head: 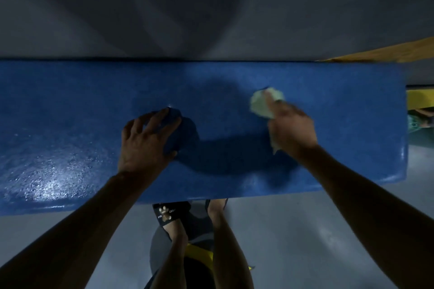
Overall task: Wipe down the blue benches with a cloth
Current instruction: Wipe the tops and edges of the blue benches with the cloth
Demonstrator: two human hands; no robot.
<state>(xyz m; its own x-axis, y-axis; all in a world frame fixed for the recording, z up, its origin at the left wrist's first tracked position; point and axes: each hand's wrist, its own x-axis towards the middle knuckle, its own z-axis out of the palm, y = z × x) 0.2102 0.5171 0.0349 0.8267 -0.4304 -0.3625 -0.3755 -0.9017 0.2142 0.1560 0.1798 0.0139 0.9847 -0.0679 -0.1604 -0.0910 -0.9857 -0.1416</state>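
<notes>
Blue bench (328, 124), textured top w/ rounded front edge, running left-right across view, right end visible. Wet sheen w/ glare on left part. On top: pale cloth (263, 103) right of centre, pressed under right hand (291, 129); left hand (145, 138) resting w/ fingers spread left of centre, dark shadow beside it. Standing on grey floor (305, 230).

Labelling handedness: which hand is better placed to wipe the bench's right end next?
Right. The right hand already holds the cloth near that end of the blue bench; the left hand rests bare mid-bench.
</notes>
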